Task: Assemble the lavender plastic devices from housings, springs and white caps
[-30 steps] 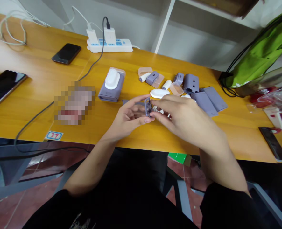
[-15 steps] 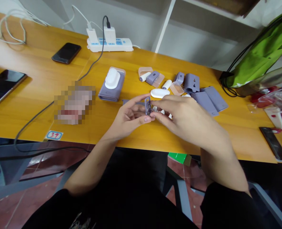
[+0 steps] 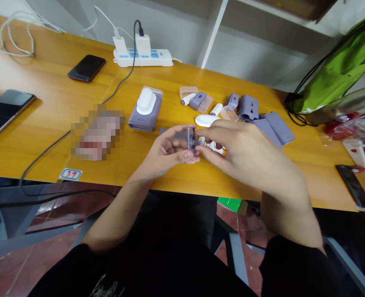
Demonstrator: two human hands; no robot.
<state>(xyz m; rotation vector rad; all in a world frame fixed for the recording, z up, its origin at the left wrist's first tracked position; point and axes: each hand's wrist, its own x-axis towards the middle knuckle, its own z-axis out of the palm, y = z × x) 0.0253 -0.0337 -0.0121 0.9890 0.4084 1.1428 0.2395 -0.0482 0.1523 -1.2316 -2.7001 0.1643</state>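
Observation:
Above the table's front edge, my left hand (image 3: 167, 154) pinches a small purple frame-like part (image 3: 189, 134) upright between thumb and fingers. My right hand (image 3: 241, 142) comes in from the right, thumb and index finger closed around a small shiny grey piece (image 3: 194, 143) at that part's right side. Its exact kind is too small to make out. Beneath my right fingers, white pieces (image 3: 215, 146) lie on the table, partly hidden. Behind my left fingers shows a flat purple piece (image 3: 178, 135), mostly covered.
Purple cases (image 3: 249, 108), flat purple panels (image 3: 277, 127) and a white oval piece (image 3: 206, 120) lie beyond my hands. A purple pouch (image 3: 143, 119) carries a white oval lid (image 3: 146, 102). Phones (image 3: 86, 68), a power strip (image 3: 162, 57) and a dark cable (image 3: 120, 84) surround them.
My right hand has shifted slightly and its fingers have spread a little, showing more of the white pieces underneath. The shiny grey piece shows more clearly beside the purple part.

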